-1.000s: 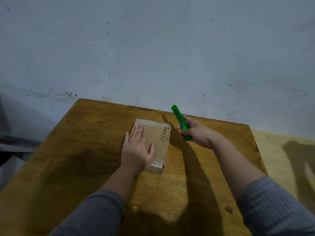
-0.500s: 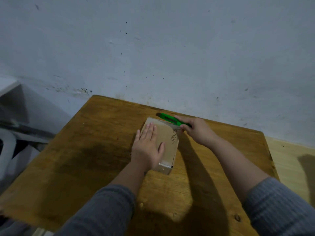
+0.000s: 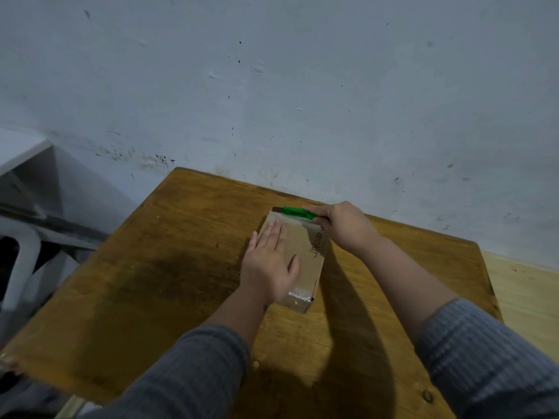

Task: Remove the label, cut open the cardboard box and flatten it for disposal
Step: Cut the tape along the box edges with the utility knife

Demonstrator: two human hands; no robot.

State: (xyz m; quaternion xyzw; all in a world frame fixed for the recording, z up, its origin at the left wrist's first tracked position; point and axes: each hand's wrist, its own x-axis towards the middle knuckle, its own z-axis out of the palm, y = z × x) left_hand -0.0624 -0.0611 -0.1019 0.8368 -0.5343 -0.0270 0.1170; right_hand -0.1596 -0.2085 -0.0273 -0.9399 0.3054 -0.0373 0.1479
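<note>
A small brown cardboard box (image 3: 308, 252) lies flat on the wooden table (image 3: 169, 267), with clear tape over it and black handwriting along its right side. My left hand (image 3: 269, 261) presses flat on the box's top, fingers spread, holding nothing. My right hand (image 3: 341, 225) grips a green utility knife (image 3: 298, 213) and holds it lying along the box's far edge, tip pointing left toward the far left corner. Whether the blade touches the cardboard is too small to tell.
A stained grey-white wall (image 3: 272, 86) rises right behind the table's far edge. A white plastic chair or stool (image 3: 21, 255) stands at the left, below table level. Pale wooden floor (image 3: 526, 297) shows at the right. My arms cast dark shadows across the near table.
My right hand swung the green knife from upright beside the box down onto the box's far edge, then slid it further left. My left hand stayed flat on the box.
</note>
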